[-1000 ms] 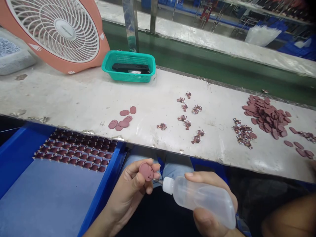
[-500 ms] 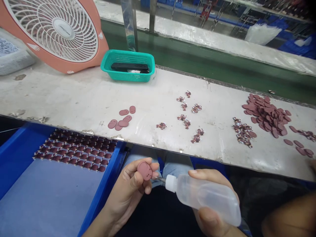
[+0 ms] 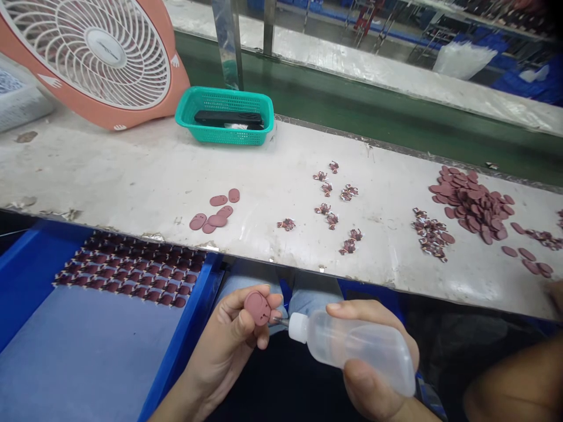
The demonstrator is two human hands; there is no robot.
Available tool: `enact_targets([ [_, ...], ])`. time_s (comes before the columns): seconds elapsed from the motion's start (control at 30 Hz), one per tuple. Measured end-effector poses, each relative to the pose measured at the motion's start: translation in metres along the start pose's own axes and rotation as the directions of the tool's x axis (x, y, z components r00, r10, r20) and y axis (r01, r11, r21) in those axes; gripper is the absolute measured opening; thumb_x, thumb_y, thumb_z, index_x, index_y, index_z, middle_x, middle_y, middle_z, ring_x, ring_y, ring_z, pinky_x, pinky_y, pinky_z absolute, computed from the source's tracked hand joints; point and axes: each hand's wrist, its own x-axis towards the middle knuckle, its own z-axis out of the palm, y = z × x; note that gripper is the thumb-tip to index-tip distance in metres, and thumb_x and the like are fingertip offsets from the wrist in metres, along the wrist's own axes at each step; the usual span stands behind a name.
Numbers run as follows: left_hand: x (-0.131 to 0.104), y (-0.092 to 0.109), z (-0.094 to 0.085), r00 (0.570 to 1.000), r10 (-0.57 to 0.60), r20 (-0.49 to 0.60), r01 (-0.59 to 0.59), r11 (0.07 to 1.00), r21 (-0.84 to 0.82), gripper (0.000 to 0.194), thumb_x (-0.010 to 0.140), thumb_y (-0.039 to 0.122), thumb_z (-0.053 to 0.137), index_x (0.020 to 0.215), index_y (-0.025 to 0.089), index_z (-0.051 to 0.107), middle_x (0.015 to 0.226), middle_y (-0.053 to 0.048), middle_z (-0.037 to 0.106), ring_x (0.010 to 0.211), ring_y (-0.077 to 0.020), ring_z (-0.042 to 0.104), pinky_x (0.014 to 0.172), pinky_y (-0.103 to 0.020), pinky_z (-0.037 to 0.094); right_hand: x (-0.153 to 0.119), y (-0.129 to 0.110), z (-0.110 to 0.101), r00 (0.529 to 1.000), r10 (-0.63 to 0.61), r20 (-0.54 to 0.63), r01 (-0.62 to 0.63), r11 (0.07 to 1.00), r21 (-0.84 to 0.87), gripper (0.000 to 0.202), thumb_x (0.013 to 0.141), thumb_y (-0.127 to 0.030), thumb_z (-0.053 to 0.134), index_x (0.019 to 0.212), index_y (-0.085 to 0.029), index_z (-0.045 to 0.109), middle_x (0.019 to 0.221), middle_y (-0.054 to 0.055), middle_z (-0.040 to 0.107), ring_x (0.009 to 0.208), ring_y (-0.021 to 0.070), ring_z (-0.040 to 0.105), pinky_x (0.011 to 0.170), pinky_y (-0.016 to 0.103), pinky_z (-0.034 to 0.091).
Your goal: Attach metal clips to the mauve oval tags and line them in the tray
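Bottle: squeeze bottle of translucent white plastic point(image 3: 360, 351) sits a bit further L vs earlier frame; its thin metal nozzle point(image 3: 281, 321) is now closer to the held disc, lower centre of frame. Contact: can't tell.
L hand: left hand point(image 3: 220, 346) pinches a flat round maroon disc point(image 3: 256, 308) btwn thumb & fingers, marked face up, lower centre.
R hand: right hand point(image 3: 378, 398) wraps fingers & thumb round bottle, lower R of centre.
Blue tray: deep-blue plastic tray point(image 3: 176, 340), lower L, holds tight rows of maroon-and-silver pcs point(image 3: 141, 272); they look joined, so prob. done.
Held disc: seems mid-work, nothing attached that shows.
Loose discs: small group of oval maroon discs point(image 3: 217, 221) L of centre; big heap of maroon discs point(image 3: 472, 205) upper R. Both look undone.
Small pcs: scattered dark-red-and-silver bits point(image 3: 287, 224) mid-frame, more in a clump point(image 3: 431, 234) by the heap; apparently unused.
Overall: some done, lots left, est.
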Motion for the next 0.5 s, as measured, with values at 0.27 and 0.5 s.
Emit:
enact_targets([
  [0.27, 0.0001, 0.0007, -0.0021, 1.0, 0.004, 0.008, -0.004, 1.0, 0.005, 0.035, 0.06, 0.044, 0.092, 0.089, 0.028, 0.083, 0.086, -0.006, 0.082, 0.069, -0.0142, 0.073, 0.049, -0.013, 0.051, -0.0088, 0.0086, 0.0013, 0.997, 0.081, -0.006, -0.079, 0.99, 0.118, 0.035, 0.091, -0.053, 0.063, 0.117, -0.029, 0.065, 0.058, -0.003, 0.058, 0.038, 0.0138, 0.05, 0.037, 0.028, 0.043],
  [0.5, -0.0007, -0.0009, -0.0015, 0.999, -0.002, -0.035, 0.002, 1.0, 0.008, 0.037, 0.058, 0.044, 0.093, 0.088, 0.027, 0.083, 0.085, -0.007, 0.08, 0.069, -0.0152, 0.071, 0.049, -0.015, 0.049, -0.0017, 0.0046, 0.002, 0.999, 0.014, -0.04, -0.013, 1.0, 0.027, 0.032, 0.089, -0.05, 0.067, 0.105, -0.023, 0.068, 0.075, 0.003, 0.071, 0.047, 0.0156, 0.062, 0.039, 0.026, 0.05],
])
